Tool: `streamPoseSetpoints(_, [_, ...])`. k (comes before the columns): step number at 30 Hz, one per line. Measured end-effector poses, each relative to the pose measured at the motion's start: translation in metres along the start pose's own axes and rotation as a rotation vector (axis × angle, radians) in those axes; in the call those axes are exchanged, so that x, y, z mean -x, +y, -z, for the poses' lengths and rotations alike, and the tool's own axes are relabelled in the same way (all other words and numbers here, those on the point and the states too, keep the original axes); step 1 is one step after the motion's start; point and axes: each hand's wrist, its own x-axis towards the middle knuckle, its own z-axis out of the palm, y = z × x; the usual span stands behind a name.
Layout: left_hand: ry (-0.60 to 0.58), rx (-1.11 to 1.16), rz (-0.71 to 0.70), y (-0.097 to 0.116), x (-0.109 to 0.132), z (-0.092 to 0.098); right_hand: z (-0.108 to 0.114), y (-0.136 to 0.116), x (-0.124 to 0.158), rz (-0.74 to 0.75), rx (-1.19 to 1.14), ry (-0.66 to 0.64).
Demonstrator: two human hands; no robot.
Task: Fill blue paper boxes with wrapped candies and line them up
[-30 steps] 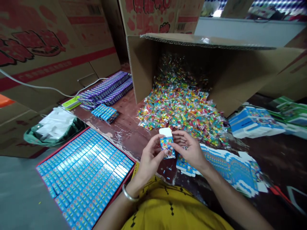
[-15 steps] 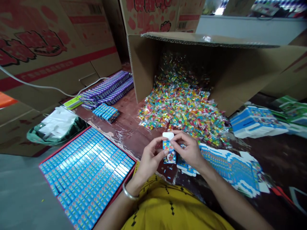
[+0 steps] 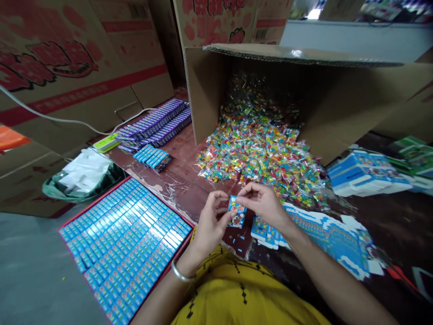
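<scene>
Just above the near middle of a worn, reddish-brown table (image 3: 182, 155), a slim rectangular box (image 3: 238, 215) of blue printed card is held between two bare hands. Its smooth front bears bright cartoon-like pictures. The left hand (image 3: 209, 222) grips its left side, thumb flat on the lower front and fingers curled; the right hand (image 3: 265, 206) pinches its top edge between thumb and fingertips, hiding part of it.

Just right of the box, flattened blue-and-white cartons (image 3: 321, 234) of thin card overlap in a fanned row under the right forearm. Beyond the hands spills a loose heap of clear, crinkled packets (image 3: 253, 151) filled with small round pieces in many colours. They pour from a large corrugated carton (image 3: 204, 95) lying with its mouth toward the person.

To the near left, a shallow tray with a red rim (image 3: 181, 249) is packed with tight rows of small, glossy blue boxes (image 3: 125, 246). Past it, a short blue row (image 3: 152, 157) sits before long stacks of purple boxes (image 3: 155, 124). Farther left, angular white pieces (image 3: 88, 169) fill a soft green bag (image 3: 50, 192). On the far right stand leaning stacks of flat blue card (image 3: 365, 174).
</scene>
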Motion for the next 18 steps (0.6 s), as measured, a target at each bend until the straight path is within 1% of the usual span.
streamPoseSetpoints(5, [-0.066, -0.026, 0.004, 0.003, 0.002, 0.001, 0.009, -0.001, -0.005, -0.077, -0.048, -0.067])
streamPoseSetpoints(7, [-0.081, -0.022, 0.001, 0.005, 0.003, 0.001, 0.009, -0.002, -0.004, -0.079, -0.028, -0.075])
streamPoseSetpoints(9, [-0.088, -0.027, 0.008, 0.006, 0.003, 0.001, 0.008, -0.003, -0.001, -0.012, 0.068, -0.046])
streamPoseSetpoints(11, [-0.082, -0.027, 0.020, 0.007, 0.003, 0.002, 0.005, -0.005, 0.005, 0.106, 0.199, -0.014])
streamPoseSetpoints(12, [-0.075, -0.018, 0.025, 0.007, 0.002, 0.003, 0.004, -0.006, 0.008, 0.164, 0.263, -0.019])
streamPoseSetpoints(14, [-0.052, 0.032, 0.036, 0.006, -0.001, 0.006, 0.003, -0.007, 0.015, 0.248, 0.390, -0.088])
streamPoseSetpoints(16, [-0.033, 0.102, 0.048, 0.004, -0.005, 0.009, 0.001, -0.006, 0.020, 0.299, 0.519, -0.175])
streamPoseSetpoints(18, [-0.030, 0.150, 0.058, 0.002, -0.009, 0.010, 0.000, -0.004, 0.023, 0.346, 0.637, -0.204])
